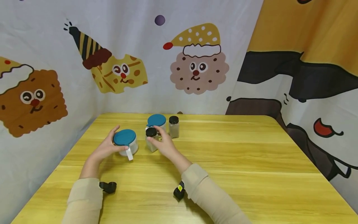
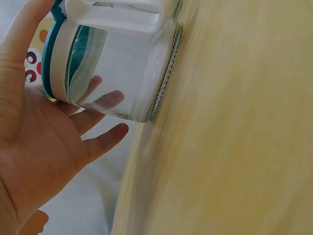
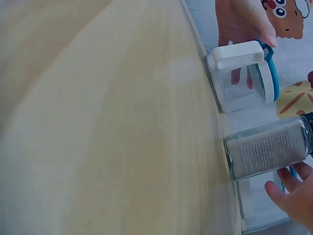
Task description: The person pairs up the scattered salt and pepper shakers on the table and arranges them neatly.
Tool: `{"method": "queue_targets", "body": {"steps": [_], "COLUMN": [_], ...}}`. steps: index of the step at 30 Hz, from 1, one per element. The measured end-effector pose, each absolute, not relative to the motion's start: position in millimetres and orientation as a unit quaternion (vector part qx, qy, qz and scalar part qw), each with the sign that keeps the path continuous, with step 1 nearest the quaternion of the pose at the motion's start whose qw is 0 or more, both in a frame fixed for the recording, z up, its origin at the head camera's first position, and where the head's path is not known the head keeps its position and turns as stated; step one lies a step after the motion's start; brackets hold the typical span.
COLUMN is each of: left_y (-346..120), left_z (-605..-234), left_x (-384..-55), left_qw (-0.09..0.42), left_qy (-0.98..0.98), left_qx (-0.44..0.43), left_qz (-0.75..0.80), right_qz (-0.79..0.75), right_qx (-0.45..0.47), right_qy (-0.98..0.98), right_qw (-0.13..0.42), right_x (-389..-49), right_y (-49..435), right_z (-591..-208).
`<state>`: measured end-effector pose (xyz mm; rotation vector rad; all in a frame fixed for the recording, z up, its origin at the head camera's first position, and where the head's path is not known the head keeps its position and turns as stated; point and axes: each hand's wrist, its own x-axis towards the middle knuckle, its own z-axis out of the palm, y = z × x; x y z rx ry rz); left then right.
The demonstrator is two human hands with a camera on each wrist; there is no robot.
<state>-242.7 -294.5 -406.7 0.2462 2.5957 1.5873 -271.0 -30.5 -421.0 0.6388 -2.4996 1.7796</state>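
left hand (image 1: 106, 148): thumb and fingers curled round a blue-lidded glass jar (image 1: 124, 137), thumb at the near side by its white handle (image 1: 129, 153), other fingers at the far side; jar lies within the grasp, upright on the wooden table (image 1: 237, 165). right hand (image 1: 165, 146): thumb and forefinger pinch a black-capped glass spice jar (image 1: 152, 144) near its cap; jar sits to the hand's left. second blue-lidded jar (image 1: 157, 119) stands just behind, second black-capped jar (image 1: 174, 130) beside that, to its right.
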Motion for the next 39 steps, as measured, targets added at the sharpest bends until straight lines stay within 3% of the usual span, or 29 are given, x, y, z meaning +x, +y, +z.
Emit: {"method": "queue_targets", "body": {"steps": [39], "left_y": [-295.4], "left_z": [-415.5], "left_x": [-248.6], "left_qw": [0.047], "left_qy": [0.852], "left_qx": [0.062], "left_qz": [0.517], "right_qz": [0.608], "right_qx": [0.184], "right_qy": [-0.772], "right_qw": [0.004], "right_x": [-278.4], "right_y": [-38.4], "right_z": [-423.4]}}
